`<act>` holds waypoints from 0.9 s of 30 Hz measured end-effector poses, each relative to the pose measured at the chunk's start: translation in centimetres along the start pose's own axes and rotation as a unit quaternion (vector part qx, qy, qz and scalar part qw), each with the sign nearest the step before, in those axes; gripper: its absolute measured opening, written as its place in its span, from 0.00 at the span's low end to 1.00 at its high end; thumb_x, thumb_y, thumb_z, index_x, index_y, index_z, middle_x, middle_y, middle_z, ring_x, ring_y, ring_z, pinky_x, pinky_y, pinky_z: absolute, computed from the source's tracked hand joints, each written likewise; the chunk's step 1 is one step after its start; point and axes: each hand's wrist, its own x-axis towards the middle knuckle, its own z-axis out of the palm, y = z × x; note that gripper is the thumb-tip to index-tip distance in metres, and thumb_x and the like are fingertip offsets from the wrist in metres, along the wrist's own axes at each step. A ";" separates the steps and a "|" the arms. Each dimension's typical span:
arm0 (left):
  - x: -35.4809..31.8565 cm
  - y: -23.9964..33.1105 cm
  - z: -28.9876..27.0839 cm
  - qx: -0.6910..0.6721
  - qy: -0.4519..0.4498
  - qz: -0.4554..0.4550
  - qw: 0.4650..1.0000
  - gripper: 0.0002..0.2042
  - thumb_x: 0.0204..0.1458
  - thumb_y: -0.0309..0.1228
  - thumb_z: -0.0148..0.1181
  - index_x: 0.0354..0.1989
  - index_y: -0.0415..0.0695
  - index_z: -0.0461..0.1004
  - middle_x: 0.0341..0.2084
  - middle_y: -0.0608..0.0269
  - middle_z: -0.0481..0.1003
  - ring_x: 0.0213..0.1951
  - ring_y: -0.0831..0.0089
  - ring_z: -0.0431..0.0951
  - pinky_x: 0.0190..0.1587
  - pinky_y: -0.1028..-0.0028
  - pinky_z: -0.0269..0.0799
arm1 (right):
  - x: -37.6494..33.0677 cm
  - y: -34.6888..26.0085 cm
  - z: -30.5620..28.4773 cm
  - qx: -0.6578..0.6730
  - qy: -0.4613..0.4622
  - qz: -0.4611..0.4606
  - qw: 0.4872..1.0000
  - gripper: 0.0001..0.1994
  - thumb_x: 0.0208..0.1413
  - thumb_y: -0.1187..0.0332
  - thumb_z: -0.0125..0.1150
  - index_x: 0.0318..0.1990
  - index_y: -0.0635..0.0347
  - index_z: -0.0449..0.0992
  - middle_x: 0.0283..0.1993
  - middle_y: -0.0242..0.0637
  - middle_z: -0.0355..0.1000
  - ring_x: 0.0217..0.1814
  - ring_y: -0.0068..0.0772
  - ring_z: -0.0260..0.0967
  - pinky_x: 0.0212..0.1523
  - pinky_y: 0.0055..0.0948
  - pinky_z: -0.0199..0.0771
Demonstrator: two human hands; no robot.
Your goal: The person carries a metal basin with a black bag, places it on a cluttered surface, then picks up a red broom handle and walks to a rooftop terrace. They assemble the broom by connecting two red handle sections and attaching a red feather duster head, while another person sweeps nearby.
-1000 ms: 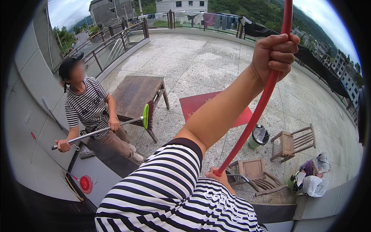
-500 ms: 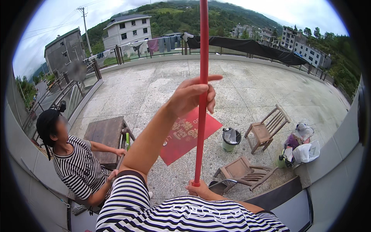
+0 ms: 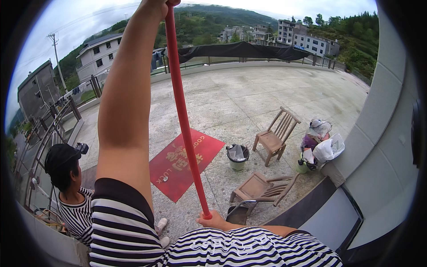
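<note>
A long red pole [image 3: 182,107] slants through the middle of the view, leaning from upper left down toward my chest. My left arm is stretched up high, and my left hand [image 3: 161,4], cut by the top edge, is closed around the upper part of the pole. Low in front of my striped shirt, my right hand [image 3: 214,221] grips the pole's bottom end. The pole's upper end lies out of view.
At left stands a person in a black cap [image 3: 62,162], partly behind my arm. A red doormat [image 3: 173,189], a lined bin [image 3: 238,162], an upright wooden chair [image 3: 271,141], a toppled wooden chair [image 3: 253,187] and several bags [image 3: 329,147] occupy the terrace. A wall [image 3: 378,187] rises at right.
My left hand has gone from loose, spread fingers beside the pole to a closed grip higher up. The pole now leans left. My view has turned right, and the other person has turned away.
</note>
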 end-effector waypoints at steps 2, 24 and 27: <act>-1.5 -1.2 -0.8 -0.035 -0.039 0.008 0.999 0.09 0.61 0.34 0.46 0.38 0.39 0.65 0.15 0.74 0.58 0.12 0.85 0.54 0.13 0.80 0.53 | 0.2 0.8 -0.1 0.002 -0.007 -0.025 1.000 0.17 0.54 0.66 0.63 0.17 0.56 0.64 0.16 0.22 0.57 0.22 0.15 0.52 0.25 0.23 0.55; -37.6 -17.3 -4.3 -0.287 -0.075 -0.220 0.929 0.16 0.60 0.45 0.50 0.39 0.42 0.65 0.16 0.76 0.53 0.14 0.87 0.51 0.13 0.84 0.47 | 0.2 2.5 -2.4 -0.004 -0.004 0.094 0.996 0.17 0.52 0.69 0.64 0.18 0.52 0.61 0.18 0.20 0.57 0.20 0.14 0.52 0.24 0.20 0.53; -40.6 -17.7 -4.6 -0.272 -0.087 -0.231 0.930 0.17 0.60 0.46 0.50 0.37 0.42 0.64 0.16 0.75 0.54 0.15 0.85 0.53 0.16 0.81 0.52 | 0.3 2.2 -2.1 0.056 -0.025 0.086 0.994 0.16 0.53 0.70 0.62 0.19 0.52 0.61 0.15 0.21 0.55 0.17 0.14 0.52 0.19 0.20 0.49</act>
